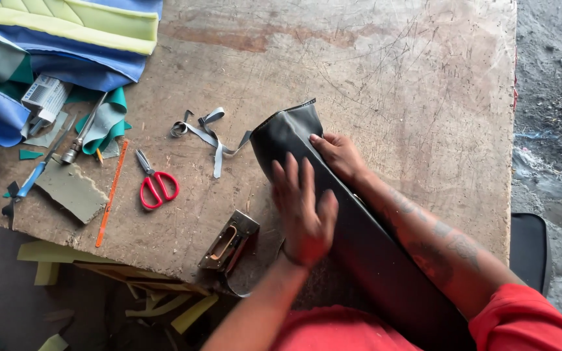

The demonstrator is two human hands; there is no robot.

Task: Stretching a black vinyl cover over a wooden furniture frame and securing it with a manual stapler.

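The black vinyl-covered panel (359, 234) is pinned flat under the spread left hand (304, 211), grip apart; its far edge is steadied by the right hand (339, 156), fingers flat. A staple gun (229, 244) lies just left.

Scissors (156, 184) are lying near the worktop's (391, 78) left edge; a stapler (229, 242) is sitting at its near edge, left of the covered panel (359, 227).

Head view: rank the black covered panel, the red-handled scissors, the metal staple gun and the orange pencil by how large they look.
1. black covered panel, by far the largest, under both hands.
2. orange pencil, longest of the rest but very thin.
3. metal staple gun and red-handled scissors look about alike; the gun seems bulkier, so I won't rank them.
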